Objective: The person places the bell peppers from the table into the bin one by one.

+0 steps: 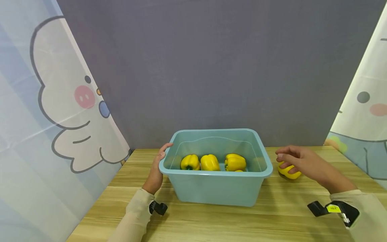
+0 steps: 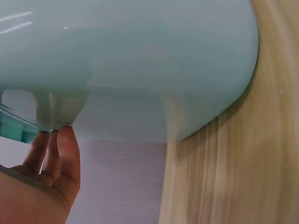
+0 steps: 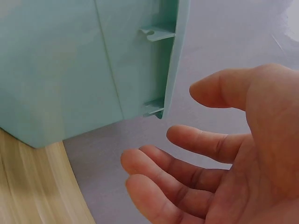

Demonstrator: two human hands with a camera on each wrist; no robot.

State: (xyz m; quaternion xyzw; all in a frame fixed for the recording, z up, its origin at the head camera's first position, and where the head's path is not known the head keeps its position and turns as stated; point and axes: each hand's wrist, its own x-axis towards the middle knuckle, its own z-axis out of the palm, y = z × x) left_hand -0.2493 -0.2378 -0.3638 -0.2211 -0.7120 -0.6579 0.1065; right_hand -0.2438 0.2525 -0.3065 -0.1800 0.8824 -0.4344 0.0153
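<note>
A light blue-green plastic bin (image 1: 216,188) stands on the wooden table with several yellow bell peppers (image 1: 210,163) inside. At its left end my left hand (image 1: 157,168) grips the rim. The left wrist view shows those fingertips (image 2: 65,133) touching the outer wall beneath the rim. My right hand (image 1: 302,164) hovers off the bin's right side, fingers parted and slightly bent. Nothing lies between the thumb and fingers in the right wrist view, where the bin (image 3: 60,70) is beside the hand (image 3: 243,154). One more yellow bell pepper (image 1: 289,172), partly covered by the right hand, lies on the table.
The wooden table (image 1: 193,225) runs back to a grey cloth backdrop (image 1: 217,67). Curtains with cartoon figures hang at the left (image 1: 27,174) and right (image 1: 369,127). Each wrist bears a black camera mount.
</note>
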